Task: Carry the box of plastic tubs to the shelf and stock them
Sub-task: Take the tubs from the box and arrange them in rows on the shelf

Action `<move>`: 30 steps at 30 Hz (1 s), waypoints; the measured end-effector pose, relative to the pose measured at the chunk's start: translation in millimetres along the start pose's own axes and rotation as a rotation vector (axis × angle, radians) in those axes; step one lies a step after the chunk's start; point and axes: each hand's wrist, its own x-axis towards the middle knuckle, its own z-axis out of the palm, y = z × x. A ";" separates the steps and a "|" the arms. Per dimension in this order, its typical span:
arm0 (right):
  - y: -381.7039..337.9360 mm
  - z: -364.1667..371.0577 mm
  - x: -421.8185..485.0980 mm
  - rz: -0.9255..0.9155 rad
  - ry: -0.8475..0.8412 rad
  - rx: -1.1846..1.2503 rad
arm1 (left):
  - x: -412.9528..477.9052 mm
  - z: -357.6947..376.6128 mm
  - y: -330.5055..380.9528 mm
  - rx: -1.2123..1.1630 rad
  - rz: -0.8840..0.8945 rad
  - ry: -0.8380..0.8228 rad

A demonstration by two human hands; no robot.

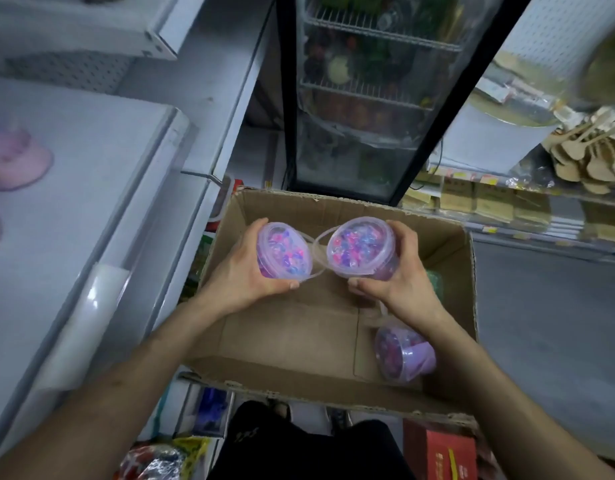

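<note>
Two plastic tubs of pink, purple and blue beads, lifted over an open cardboard box (299, 341) beside a white shelf (74, 202). Fingers of the left hand (243, 275) curled round the left tub (285, 252), lid tipped up and rightward. Fingers of the right hand (399, 271) wrapped round the right tub (359, 245), lid tipped up and leftward. Lying on its side in the box's near right corner, a third tub (403, 355), lid facing left, long axis left to right. No legible label on any tub. Yellow print on a red carton (437, 455) below, too blurred to read.
</note>
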 end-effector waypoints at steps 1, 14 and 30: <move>-2.3 -4.3 0.1 -0.017 -0.015 0.029 | -8.3 -2.1 5.2 -0.028 -0.006 0.040; -66.7 -24.5 -6.4 -0.247 -0.403 0.213 | -159.4 -5.9 61.7 -0.414 -0.165 0.520; -229.6 101.2 -122.0 -0.517 -0.889 0.374 | -431.3 -41.5 97.2 -0.578 -0.129 1.175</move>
